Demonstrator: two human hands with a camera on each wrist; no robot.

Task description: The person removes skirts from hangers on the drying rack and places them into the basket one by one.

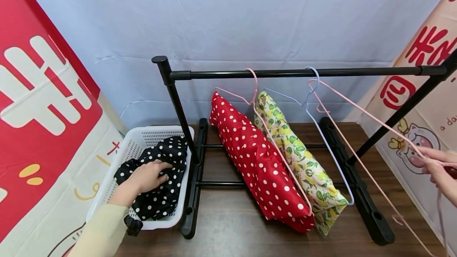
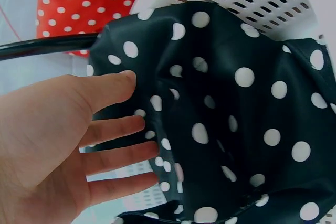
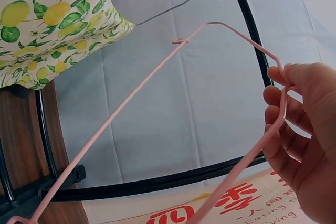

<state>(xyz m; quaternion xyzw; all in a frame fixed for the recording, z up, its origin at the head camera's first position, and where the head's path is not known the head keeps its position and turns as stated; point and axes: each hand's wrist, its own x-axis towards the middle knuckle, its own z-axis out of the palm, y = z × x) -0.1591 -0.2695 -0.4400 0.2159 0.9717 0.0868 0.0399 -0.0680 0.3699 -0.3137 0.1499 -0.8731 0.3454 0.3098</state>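
In the white basket [image 1: 101, 195] at the left lies a crumpled black cloth with white dots [image 1: 168, 187]. My left hand [image 1: 148, 177] rests on this cloth. In the left wrist view, the fingers [image 2: 123, 153] stretch out along the dotted fabric [image 2: 241, 103], spread and not closed round it. At the right edge, my right hand [image 1: 440, 169] pinches a pink clothes hanger [image 1: 367, 112] near its hook. In the right wrist view, thumb and fingertips grip the bent wire of the same hanger [image 3: 123, 108], which carries no cloth.
A black clothes rack [image 1: 285, 73] spans the wooden table [image 1: 221, 225]. From its bar hang a red dotted cloth [image 1: 250, 150] on a pink hanger and a lemon-print cloth [image 1: 303, 162] on a blue hanger [image 1: 330, 154]. Printed panels stand at both sides.
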